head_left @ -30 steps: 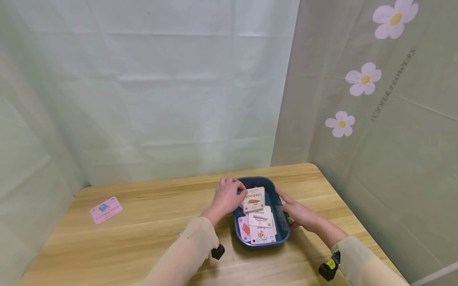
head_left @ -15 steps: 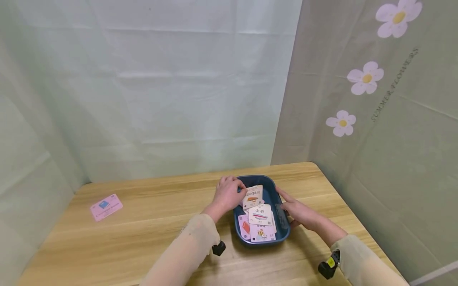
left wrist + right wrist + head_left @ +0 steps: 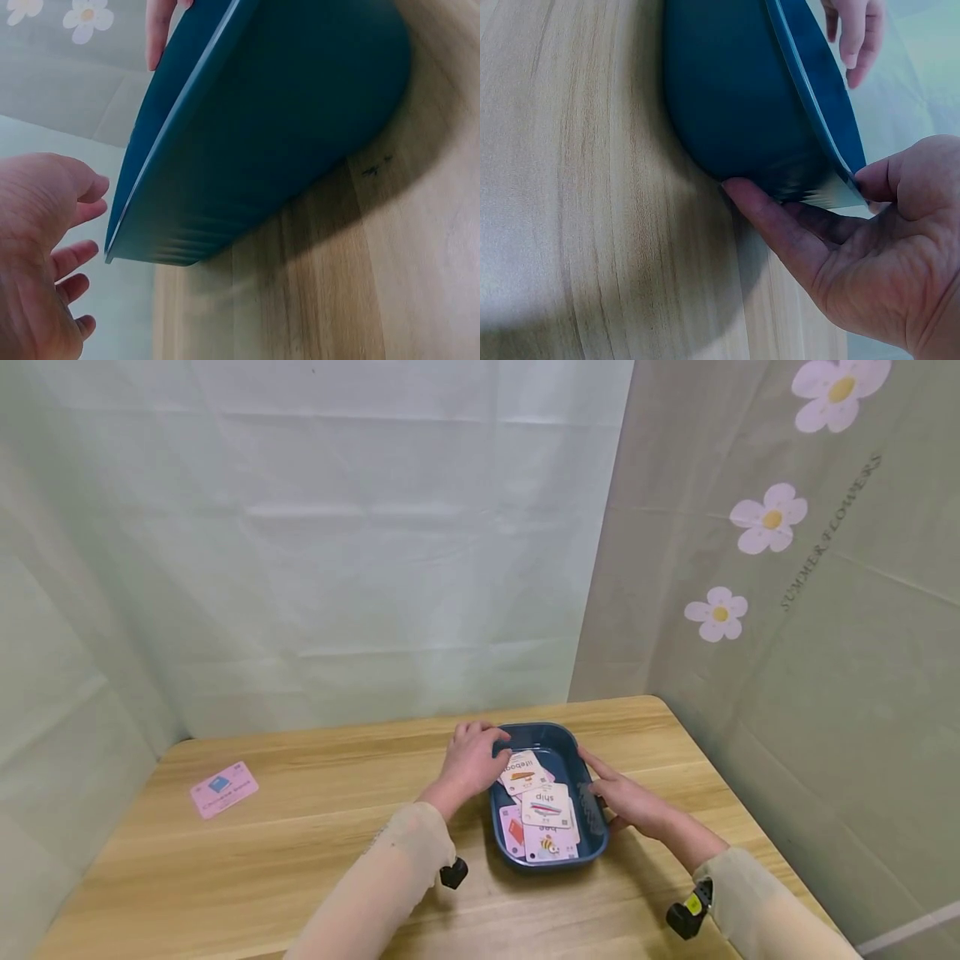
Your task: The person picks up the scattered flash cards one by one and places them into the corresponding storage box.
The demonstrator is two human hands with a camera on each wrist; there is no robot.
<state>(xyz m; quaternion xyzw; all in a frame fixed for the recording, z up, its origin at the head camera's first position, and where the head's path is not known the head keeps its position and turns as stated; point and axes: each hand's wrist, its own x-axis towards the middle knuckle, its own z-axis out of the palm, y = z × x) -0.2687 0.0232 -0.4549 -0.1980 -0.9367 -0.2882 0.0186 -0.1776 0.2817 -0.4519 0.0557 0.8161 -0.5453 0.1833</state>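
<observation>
My left hand (image 3: 471, 762) is over the left rim of a dark blue plastic bin (image 3: 558, 758). Its fingers are loosely bent and hold nothing; the left wrist view shows them apart from the bin wall. Just beside its fingertips, inside the bin, lies the "lifeboat" card (image 3: 522, 774). Nearer me are the overlapping "ship" card (image 3: 546, 810), "bee" card (image 3: 551, 846) and a pink card (image 3: 513, 833) with a red picture. On the opposite side, my right hand (image 3: 633, 802) grips the bin, one digit at the rim and others against its outer wall and base.
A pink picture card (image 3: 224, 790) with a blue book lies far left on the wooden table (image 3: 300, 852). Pale curtains (image 3: 360, 552) hang behind the table, and a flowered curtain (image 3: 825, 693) hangs along the right side. Each wrist wears a black camera.
My left hand has let go of the "lifeboat" card, which now lies flatter and slightly further left in the bin. The right hand keeps its hold. The view has tilted slightly.
</observation>
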